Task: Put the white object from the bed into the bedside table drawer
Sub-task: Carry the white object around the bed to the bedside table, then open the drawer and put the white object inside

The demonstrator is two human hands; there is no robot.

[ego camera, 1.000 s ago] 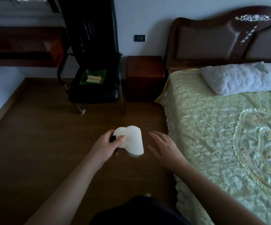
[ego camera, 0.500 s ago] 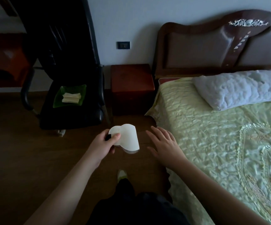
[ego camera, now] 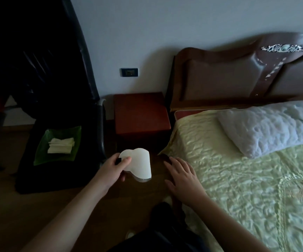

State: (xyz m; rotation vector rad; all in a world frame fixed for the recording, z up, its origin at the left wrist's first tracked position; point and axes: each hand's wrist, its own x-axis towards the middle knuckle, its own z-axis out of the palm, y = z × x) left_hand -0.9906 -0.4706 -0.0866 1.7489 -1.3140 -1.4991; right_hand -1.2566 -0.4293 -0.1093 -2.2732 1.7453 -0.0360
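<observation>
My left hand (ego camera: 113,169) grips the white object (ego camera: 139,164), a flat curved white piece with a small dark part under my thumb, held above the wooden floor. Just to its right my right hand (ego camera: 182,176) hovers empty with fingers spread, beside the bed's edge. The reddish-brown bedside table (ego camera: 141,113) stands straight ahead against the wall, between a black chair and the bed (ego camera: 247,188). Its front is in shadow, and I cannot tell whether the drawer is open.
A black office chair (ego camera: 59,110) stands left of the bedside table, with a green tray (ego camera: 58,145) of pale folded pieces on its seat. A white pillow (ego camera: 267,126) lies below the dark headboard (ego camera: 238,77). My dark-clothed legs show at the bottom.
The view has come closer to the bedside table, which now looks larger and nearer. My left hand keeps its hold on the white object, and my right hand stays spread beside it.
</observation>
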